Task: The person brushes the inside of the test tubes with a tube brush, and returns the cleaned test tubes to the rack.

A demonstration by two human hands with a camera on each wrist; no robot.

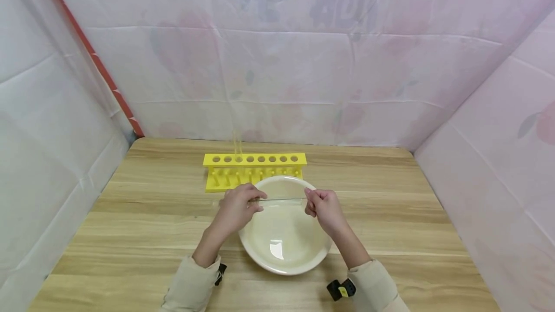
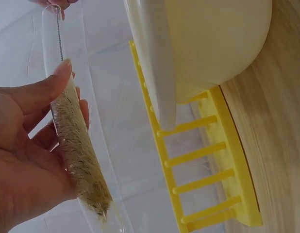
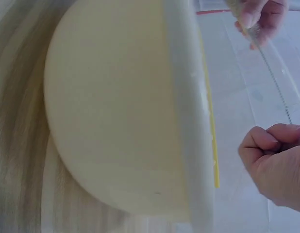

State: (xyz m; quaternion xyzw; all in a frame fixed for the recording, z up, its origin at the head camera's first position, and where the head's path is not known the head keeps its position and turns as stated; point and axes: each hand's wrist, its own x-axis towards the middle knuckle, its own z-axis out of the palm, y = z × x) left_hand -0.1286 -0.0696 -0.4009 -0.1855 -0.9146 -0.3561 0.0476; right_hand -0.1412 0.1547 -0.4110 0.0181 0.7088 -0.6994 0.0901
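Observation:
My left hand (image 1: 237,208) grips a clear glass test tube (image 2: 51,39) between thumb and fingers, level above the far part of a cream basin (image 1: 283,272). Inside the tube sits a test tube brush (image 2: 81,150), its pale bristles packed against the glass under the left hand. The brush's thin twisted wire (image 3: 274,77) runs out through the tube's mouth to my right hand (image 1: 324,210), whose curled fingers pinch it over the basin's right side. The wire's far end is hidden in the right fist.
A yellow test tube rack (image 1: 255,159) stands behind the basin, which partly hides its right front. One clear tube (image 1: 237,144) rises from the rack's left half. The wooden table (image 1: 165,220) meets sheet-covered walls at the back and sides. Light glints inside the basin.

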